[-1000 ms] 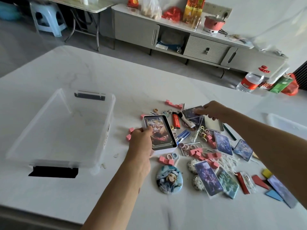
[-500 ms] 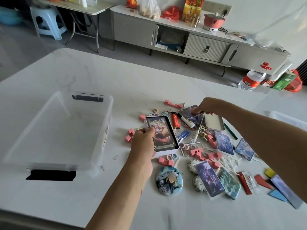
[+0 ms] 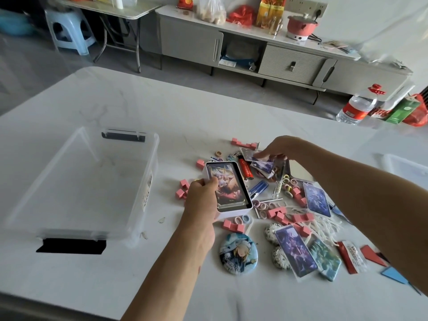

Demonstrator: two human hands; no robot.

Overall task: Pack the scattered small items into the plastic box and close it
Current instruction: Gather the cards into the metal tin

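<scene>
My left hand (image 3: 203, 200) gripping white card tin (image 3: 228, 189); clear plastic box (image 3: 139, 179) lying just left. Right hand (image 3: 275, 149) pinching card (image 3: 251, 156).

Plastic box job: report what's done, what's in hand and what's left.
Done: nothing; the plastic box sits empty and open. In hand: the left hand holds a small white tin with a card in it, and the right hand pinches a card at the pile. Left: the pink blocks, round badge, red lighter and other cards, then closing.
</scene>
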